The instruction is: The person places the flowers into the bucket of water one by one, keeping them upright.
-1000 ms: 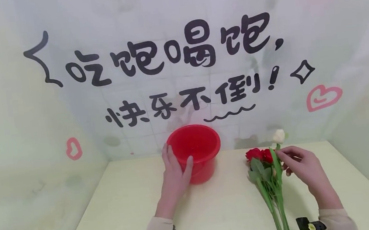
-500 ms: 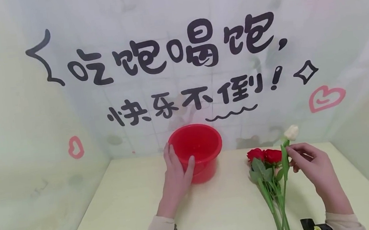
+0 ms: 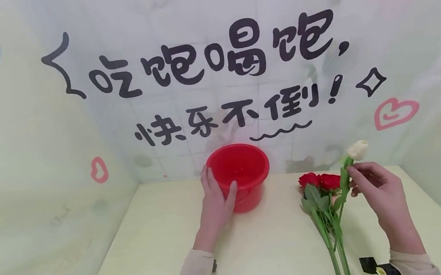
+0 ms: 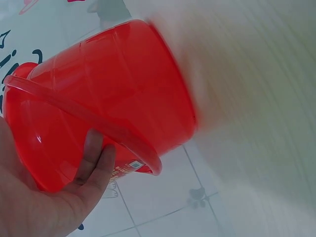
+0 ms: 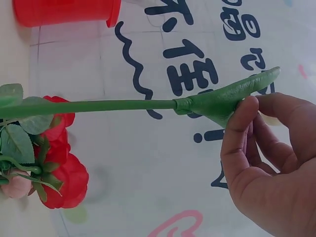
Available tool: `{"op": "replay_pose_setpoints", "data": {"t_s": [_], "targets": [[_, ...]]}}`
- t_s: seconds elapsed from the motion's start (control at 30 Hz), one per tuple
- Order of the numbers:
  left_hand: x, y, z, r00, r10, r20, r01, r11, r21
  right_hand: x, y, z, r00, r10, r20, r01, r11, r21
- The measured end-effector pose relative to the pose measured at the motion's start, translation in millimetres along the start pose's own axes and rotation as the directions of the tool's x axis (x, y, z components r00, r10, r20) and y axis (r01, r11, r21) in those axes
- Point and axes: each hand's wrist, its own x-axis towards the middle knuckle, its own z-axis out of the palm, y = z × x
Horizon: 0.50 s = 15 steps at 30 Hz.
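A red plastic bucket (image 3: 246, 197) stands upright near the back wall. My left hand (image 3: 216, 204) rests against its near left side, fingers and thumb spread along the wall; its fingertips (image 4: 106, 158) lie close to the bucket's handle (image 4: 98, 118). Farther right, my right hand (image 3: 381, 193) pinches a white artificial tulip (image 3: 357, 150) just under its bloom, between thumb and fingers. The tulip's green stem (image 5: 123, 105) slopes down across the other flowers. Red artificial roses (image 3: 330, 182) with green leaves (image 3: 312, 197) lie beside that hand, their stems toward me.
A pale tabletop (image 3: 155, 245) carries everything. Behind it rises a wall (image 3: 175, 159) with large black lettering and pink hearts, and side walls close it in. A pale pink bud (image 5: 17, 184) lies among the roses.
My right hand has drawn the white tulip to the right, away from the red roses, and tilted it. My left hand stays at the bucket. The head view has shifted slightly.
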Motion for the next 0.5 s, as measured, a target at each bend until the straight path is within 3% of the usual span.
{"op": "replay_pose_setpoints", "data": {"t_s": [0.27,0.5], "targets": [[-2.3,0.2,0.2,1.000,-0.006,0.018,0.007,1.000,-0.015,-7,-7,-4.8,0.992,-0.048,-0.119,0.057,0.996,0.067],[-3.2,1.2,-1.8,1.000,-0.024,0.012,0.025,0.999,-0.024,-4,-14,-6.2,0.966,-0.035,-0.255,0.075,0.986,0.148]]}}
